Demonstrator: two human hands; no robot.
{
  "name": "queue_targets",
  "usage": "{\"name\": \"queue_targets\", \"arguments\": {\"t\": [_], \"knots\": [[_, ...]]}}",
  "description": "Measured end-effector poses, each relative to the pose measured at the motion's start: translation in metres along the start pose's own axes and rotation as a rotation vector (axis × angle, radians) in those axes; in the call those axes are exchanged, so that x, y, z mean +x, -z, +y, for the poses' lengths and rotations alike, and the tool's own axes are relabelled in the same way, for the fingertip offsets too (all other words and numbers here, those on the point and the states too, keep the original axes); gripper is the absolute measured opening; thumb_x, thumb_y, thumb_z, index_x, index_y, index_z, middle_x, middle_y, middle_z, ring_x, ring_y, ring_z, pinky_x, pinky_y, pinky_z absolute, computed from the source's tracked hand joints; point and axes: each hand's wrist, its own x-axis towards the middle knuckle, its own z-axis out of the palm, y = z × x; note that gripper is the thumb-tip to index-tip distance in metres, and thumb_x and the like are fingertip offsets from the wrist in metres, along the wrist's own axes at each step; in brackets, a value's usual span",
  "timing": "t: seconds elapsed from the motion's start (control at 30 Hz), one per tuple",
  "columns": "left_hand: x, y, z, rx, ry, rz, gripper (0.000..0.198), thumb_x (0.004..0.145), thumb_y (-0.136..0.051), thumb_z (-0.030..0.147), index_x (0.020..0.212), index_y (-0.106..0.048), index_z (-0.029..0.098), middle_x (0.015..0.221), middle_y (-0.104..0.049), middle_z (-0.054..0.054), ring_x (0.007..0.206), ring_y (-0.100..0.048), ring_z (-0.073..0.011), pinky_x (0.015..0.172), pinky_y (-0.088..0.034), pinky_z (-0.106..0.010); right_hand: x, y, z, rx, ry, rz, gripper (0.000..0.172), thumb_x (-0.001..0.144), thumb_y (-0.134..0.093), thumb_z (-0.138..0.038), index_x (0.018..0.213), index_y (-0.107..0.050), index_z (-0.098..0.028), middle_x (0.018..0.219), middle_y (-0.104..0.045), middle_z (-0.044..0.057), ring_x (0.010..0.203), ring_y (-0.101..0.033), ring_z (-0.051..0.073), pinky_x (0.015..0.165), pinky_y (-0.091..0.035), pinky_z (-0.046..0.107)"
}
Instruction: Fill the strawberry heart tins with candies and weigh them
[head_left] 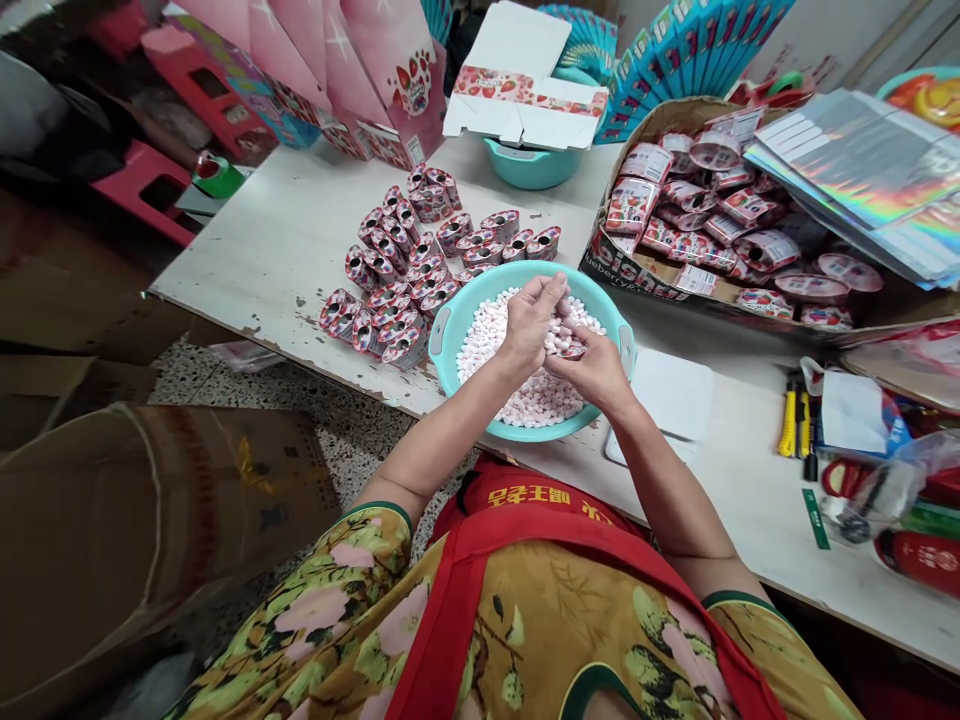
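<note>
Beside the basin (529, 433) stand printed packs (425, 270) and an open carton (634, 273).

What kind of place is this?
Probably a small packing workshop: a basin holds loads of pale pieces, little packs stand grouped on the table, and a box holds more.

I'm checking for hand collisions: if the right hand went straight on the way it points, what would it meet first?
Probably the left hand, just ahead of the right hand; depth is unclear, so it might pass beneath, over the pale pellets.
</note>
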Motion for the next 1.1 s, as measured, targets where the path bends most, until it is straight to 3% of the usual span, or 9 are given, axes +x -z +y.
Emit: {"name": "queue_targets", "arguments": {"t": [0.13,0.37,0.57,0.87,1.0,1.1], "knots": [[-0.002,-0.001,0.002,0.014,-0.003,-0.007,0.047,0.089,-0.073,0.061,0.079,-0.053,0.020,0.061,-0.048,0.007,0.048,-0.049,-0.0061,0.045,-0.041,-0.019,0.000,-0.001,0.000,0.057,0.024,-0.001,0.051,0.067,-0.080,-0.043,0.109,-0.076,-0.015,0.088,-0.076,0.004,0.077,-0.069,0.020,0.072,-0.052,0.028],[-0.002,-0.003,0.002,0.002,-0.027,-0.038,0.046,0.089,-0.074,0.058,0.077,-0.053,0.020,0.060,-0.047,0.007,0.046,-0.047,-0.0056,0.042,-0.036,-0.018,-0.002,0.003,-0.002,0.154,-0.049,-0.028,0.046,0.066,-0.080,-0.041,0.104,-0.073,-0.015,0.070,-0.069,0.001,0.067,-0.066,0.018,0.064,-0.050,0.026],[-0.003,-0.010,0.007,0.014,0.053,-0.143,0.046,0.091,-0.075,0.052,0.071,-0.052,0.018,0.053,-0.039,0.009,0.038,-0.030,-0.0021,0.038,-0.022,-0.017,-0.002,0.004,0.000,0.150,-0.011,-0.045,0.040,0.064,-0.078,-0.039,0.096,-0.073,-0.015,0.074,-0.070,0.001,0.068,-0.061,0.015,0.065,-0.046,0.026],[-0.010,-0.012,0.003,-0.060,0.065,-0.173,0.048,0.089,-0.076,0.055,0.071,-0.052,0.018,0.051,-0.035,0.009,0.039,-0.027,-0.0023,0.038,-0.018,-0.017,-0.005,0.003,0.006,0.243,0.048,0.021,0.040,0.064,-0.079,-0.038,0.097,-0.073,-0.015,0.088,-0.073,0.003,0.078,-0.062,0.016,0.077,-0.050,0.029],[-0.013,-0.015,0.004,-0.117,0.085,-0.265,0.048,0.087,-0.080,0.054,0.070,-0.054,0.017,0.052,-0.037,0.008,0.039,-0.027,-0.0017,0.039,-0.016,-0.018,-0.003,-0.001,0.009,0.253,0.062,0.063,0.035,0.065,-0.079,-0.037,0.093,-0.073,-0.017,0.088,-0.074,0.003,0.081,-0.065,0.019,0.081,-0.053,0.032],[-0.008,-0.004,0.015,-0.134,-0.012,-0.229,0.049,0.086,-0.079,0.057,0.074,-0.052,0.018,0.055,-0.037,0.008,0.041,-0.027,-0.0026,0.039,-0.015,-0.019,-0.008,0.004,0.010,0.343,0.052,0.063,0.042,0.063,-0.084,-0.038,0.100,-0.075,-0.019,0.098,-0.077,0.005,0.090,-0.069,0.022,0.088,-0.056,0.035]]}}
